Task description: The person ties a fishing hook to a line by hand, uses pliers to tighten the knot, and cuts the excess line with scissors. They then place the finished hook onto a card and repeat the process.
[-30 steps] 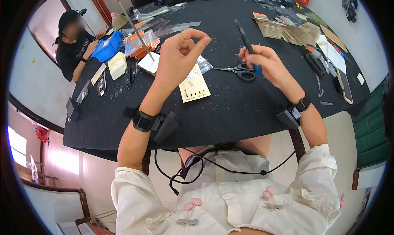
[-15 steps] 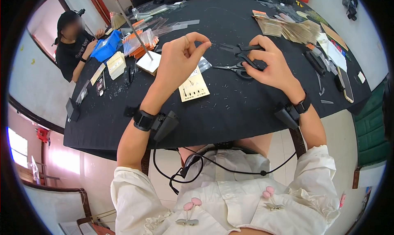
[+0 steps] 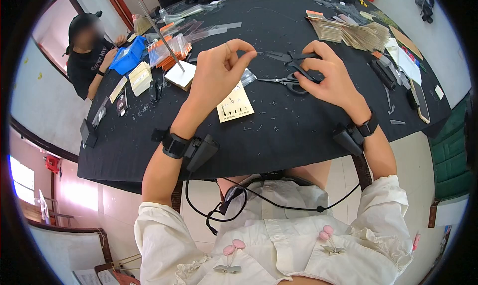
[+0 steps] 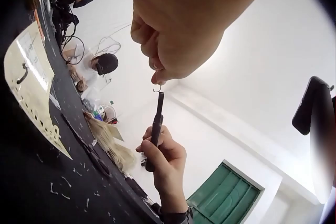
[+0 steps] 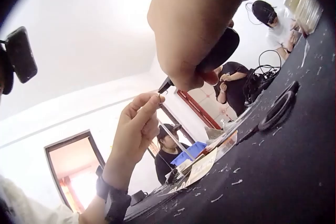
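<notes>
In the head view my left hand [image 3: 216,68] is raised over the table and pinches a tiny bent wire between thumb and forefinger. The left wrist view shows this as a small hook [image 4: 157,89] sticking out of the fingertips. My right hand [image 3: 332,78] grips dark scissors [image 3: 285,57] by their black loops, blades parted and pointing at the left fingertips. Seen edge-on in the left wrist view, the blade tip lies right by the hook. Below lie a second pair of black scissors [image 3: 295,87] and a printed cream card [image 3: 237,109], partly behind my left hand.
A white block [image 3: 180,75] with a slanting metal rod stands left. Beyond it are orange-edged packets [image 3: 169,53] and a blue bin [image 3: 128,57] beside a seated person. Stacked cards [image 3: 348,33] and a phone [image 3: 419,103] lie right. Thread scraps dot the black cloth.
Between one second and half a second ago, my right hand turned the tool from edge-on to flat, its blades swinging left toward the left fingertips. Since then both hands have stayed nearly still.
</notes>
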`<state>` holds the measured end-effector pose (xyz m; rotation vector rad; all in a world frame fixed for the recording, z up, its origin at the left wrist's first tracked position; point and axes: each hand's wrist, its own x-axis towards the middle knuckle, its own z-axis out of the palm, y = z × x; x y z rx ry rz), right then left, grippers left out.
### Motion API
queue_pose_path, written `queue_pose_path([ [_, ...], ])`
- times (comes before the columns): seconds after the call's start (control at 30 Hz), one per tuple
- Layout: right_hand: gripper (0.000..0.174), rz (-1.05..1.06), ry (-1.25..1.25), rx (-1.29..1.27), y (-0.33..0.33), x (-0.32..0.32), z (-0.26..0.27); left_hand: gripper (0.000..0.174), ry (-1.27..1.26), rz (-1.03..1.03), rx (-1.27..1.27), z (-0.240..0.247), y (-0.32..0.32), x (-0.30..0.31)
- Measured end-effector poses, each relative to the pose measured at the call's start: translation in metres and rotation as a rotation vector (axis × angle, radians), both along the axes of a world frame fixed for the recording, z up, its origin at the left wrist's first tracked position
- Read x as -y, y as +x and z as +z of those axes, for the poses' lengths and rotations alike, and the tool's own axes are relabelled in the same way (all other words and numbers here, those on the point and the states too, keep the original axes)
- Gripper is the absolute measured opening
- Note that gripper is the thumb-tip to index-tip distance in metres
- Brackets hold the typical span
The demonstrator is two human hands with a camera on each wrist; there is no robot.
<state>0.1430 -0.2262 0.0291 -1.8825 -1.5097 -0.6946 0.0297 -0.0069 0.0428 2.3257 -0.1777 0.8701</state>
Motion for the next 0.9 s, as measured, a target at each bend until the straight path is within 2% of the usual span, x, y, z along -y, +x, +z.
queue_pose_path([
  [0.4, 0.017, 0.057, -0.070, -0.005, -0.002, 0.002, 0.001, 0.016, 0.015, 0.000, -0.020, 0.001, 0.000, 0.001],
  [0.67, 0.017, 0.136, -0.132, 0.023, -0.010, 0.003, 0.007, 0.044, -0.064, 0.004, -0.021, -0.001, 0.005, -0.008],
  [0.9, 0.018, 0.138, -0.161, 0.026, -0.012, 0.000, 0.006, 0.046, -0.230, -0.072, -0.077, -0.002, 0.008, -0.005],
])
